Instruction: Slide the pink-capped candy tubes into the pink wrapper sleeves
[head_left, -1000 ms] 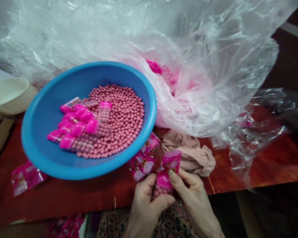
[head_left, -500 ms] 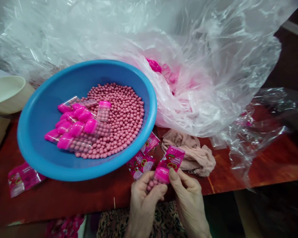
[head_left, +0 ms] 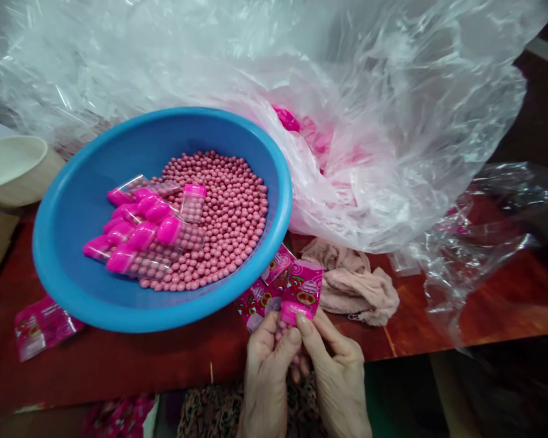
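Fingers (head_left: 301, 325) clenching from both sides around a pink-capped tube (head_left: 291, 312), its lower end disappearing behind the left hand (head_left: 265, 380), the right hand (head_left: 335, 389) pinching near a printed sachet (head_left: 305, 291); whether tube is entering sachet staying hard to make out. Just beyond, more sachets (head_left: 260, 298) lying beside a blue basin (head_left: 132, 322) holding pink beads (head_left: 223, 213) and capped tubes (head_left: 141, 237), crumpled cloth (head_left: 356, 292) and a clear plastic bag (head_left: 393, 121) bunching on a red table (head_left: 119, 371).
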Available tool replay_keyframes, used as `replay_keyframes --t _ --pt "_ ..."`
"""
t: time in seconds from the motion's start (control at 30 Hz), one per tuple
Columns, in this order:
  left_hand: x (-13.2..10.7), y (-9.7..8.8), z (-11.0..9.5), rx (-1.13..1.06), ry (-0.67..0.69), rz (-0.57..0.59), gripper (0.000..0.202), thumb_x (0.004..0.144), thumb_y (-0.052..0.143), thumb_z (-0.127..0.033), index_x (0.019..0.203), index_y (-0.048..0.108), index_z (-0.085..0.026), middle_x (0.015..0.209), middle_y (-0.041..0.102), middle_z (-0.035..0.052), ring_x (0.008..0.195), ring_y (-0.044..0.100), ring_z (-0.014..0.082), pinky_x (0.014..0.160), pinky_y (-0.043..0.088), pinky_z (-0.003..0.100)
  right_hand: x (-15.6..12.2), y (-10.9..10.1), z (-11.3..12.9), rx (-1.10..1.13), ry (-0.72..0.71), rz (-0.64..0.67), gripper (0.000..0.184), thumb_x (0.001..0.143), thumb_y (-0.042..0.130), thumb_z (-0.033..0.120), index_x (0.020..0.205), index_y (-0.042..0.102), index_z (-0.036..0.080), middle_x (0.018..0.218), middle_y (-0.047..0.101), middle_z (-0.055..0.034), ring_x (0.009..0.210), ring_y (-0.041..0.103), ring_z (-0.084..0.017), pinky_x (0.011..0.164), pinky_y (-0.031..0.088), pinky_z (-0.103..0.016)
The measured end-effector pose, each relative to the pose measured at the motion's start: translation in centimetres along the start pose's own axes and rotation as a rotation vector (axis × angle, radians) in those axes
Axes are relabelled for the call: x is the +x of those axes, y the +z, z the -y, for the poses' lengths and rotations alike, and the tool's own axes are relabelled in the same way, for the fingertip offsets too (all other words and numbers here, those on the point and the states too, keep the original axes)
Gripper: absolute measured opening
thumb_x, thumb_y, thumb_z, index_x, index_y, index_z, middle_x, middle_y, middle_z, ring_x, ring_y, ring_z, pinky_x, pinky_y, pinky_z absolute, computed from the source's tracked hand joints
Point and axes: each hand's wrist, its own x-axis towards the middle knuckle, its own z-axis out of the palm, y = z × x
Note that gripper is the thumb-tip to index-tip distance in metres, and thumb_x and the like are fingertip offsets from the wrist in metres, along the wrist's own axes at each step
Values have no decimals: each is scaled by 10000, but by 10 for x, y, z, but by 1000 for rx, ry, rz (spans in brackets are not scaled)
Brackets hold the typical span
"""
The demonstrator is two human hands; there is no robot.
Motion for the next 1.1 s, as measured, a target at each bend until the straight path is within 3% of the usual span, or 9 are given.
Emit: replay_keyframes --t 0.17,0.27,0.37,0.53,0.67,0.77,0.9,1.0,1.1 --pt "0 1 -6 24 -20 49 380 674 770 -483 761 639 -137 528 542 -44 401 438 54 387 262 161 10 -7 11 122 107 92 445 731 700 591 893 712 177 442 486 79 335 427 -73 324 408 -194" --pt "-3 -2 -3 73 18 73 369 674 770 -477 761 660 -135 537 564 -26 418 440 64 405 288 176 14 -9 15 152 165 106 409 662 787 530 796 716 150 451 541 60 310 438 -65 287 380 -177" --pt "-9 -8 5 140 81 46 297 720 754 -427 820 697 -154 536 536 -39 484 448 90 481 363 200 12 -5 16 174 199 67 416 612 833 491 812 756 135 544 655 5 417 544 -79 386 456 -168" --pt "-14 -16 17 302 185 -172 338 754 726 -363 1044 711 -190 801 683 46 755 603 205 666 477 274 3 8 9 169 194 46 353 601 844 472 740 773 156 572 687 -8 521 588 -103 507 503 -182" --pt "-8 -7 14 106 133 -160 379 720 762 -348 1060 707 -188 1038 711 100 999 622 270 849 483 328 4 8 8 134 162 72 305 654 816 464 764 764 185 684 735 -18 612 631 -124 581 526 -191" --pt "-4 0 4 -102 58 -66 354 687 799 -338 995 720 -183 951 721 84 954 651 253 881 482 352 4 0 11 94 136 76 397 706 765 506 971 760 211 882 775 -51 777 695 -181 666 561 -230" --pt "-3 1 -9 -211 9 -69 219 733 781 -318 905 741 -189 783 696 41 826 662 194 857 485 328 -2 -11 2 -101 20 85 455 783 720 441 1200 675 262 1177 718 -43 1116 639 -213 937 510 -266" --pt "-3 -1 -13 -227 -4 -115 227 685 812 -365 816 768 -185 699 670 23 711 639 168 796 503 310 -6 -13 -15 -271 -160 102 452 807 700 372 1242 645 260 1222 688 -47 1125 632 -216 974 488 -276" --pt "-3 -3 -11 -180 40 -158 259 653 817 -417 820 795 -220 728 693 25 698 633 164 742 514 292 -5 -12 -23 -267 -217 81 386 807 698 316 1190 680 270 1282 653 -28 1191 585 -208 1022 437 -250"
